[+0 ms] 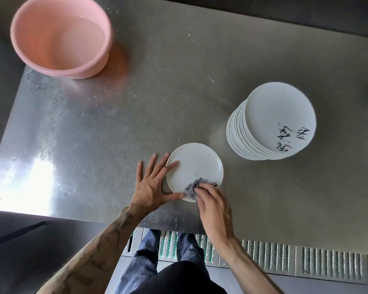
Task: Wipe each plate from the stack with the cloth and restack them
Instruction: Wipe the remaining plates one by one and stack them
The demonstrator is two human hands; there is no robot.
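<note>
Head view: one plate under the cloth, a tall stack beside it

The plate (194, 164) being wiped lies flat and alone at the table's (115, 124) 6 o'clock edge, right in front of the person. A crumpled grey cloth (191, 188) presses on its rim at about 6 o'clock, where dark lettering peeks out. The right hand (214, 205) holds that cloth with fingers curled and bunched around it. The left hand (152, 183) steadies the plate from 9 o'clock: fingers straight and spread, one lying across the rim, the thumb against the near edge, the rest flat on the steel.

At 2 o'clock from the plate, well apart, stands the stack (272, 122), many plates high and leaning slightly. A pink tub (60, 37) sits far off at 10 o'clock.

Only one pile shows and no second pile has begun, so the job looks early: this plate is mid-wipe, and nearly all the wiping and restacking seems left. Whether that pile is wiped or not cannot be told.
</note>
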